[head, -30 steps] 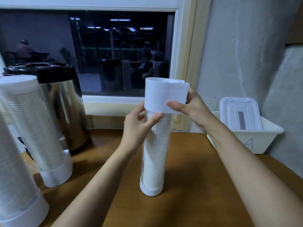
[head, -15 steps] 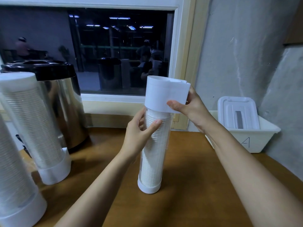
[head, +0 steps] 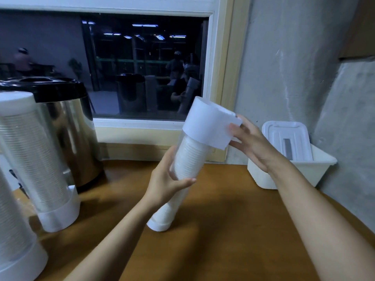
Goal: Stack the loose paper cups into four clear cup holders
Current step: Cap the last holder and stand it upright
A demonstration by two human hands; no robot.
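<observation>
The left hand [head: 168, 179] comes up from 7 o'clock and wraps the middle of the clear cup holder [head: 186, 159], thumb across the front and fingers [head: 172, 157] curled round the back, a firm hold. The right hand [head: 251, 142] reaches in from 4 o'clock and holds the holder's white cap [head: 209, 124] at its right edge, thumb on the near face, fingers only lightly bent behind and beneath it.

The holder is tilted, its capped top leaning toward 1 o'clock and its white base [head: 160, 224] low at the table [head: 233, 230] toward 7 o'clock; whether the base touches the wood I cannot tell. The tube is packed with nested white paper cups [head: 190, 151] up to the cap.

At 9 o'clock of it, well apart, stands a second filled holder [head: 36, 159], with a third [head: 12, 230] at 8 o'clock by the frame edge. Behind them is a steel urn [head: 77, 138] with a black lid. At 3 o'clock, against the wall, sits a white bin [head: 294, 173] with a lid [head: 286, 138] propped in it. A dark window [head: 142, 67] fills 12 o'clock.
</observation>
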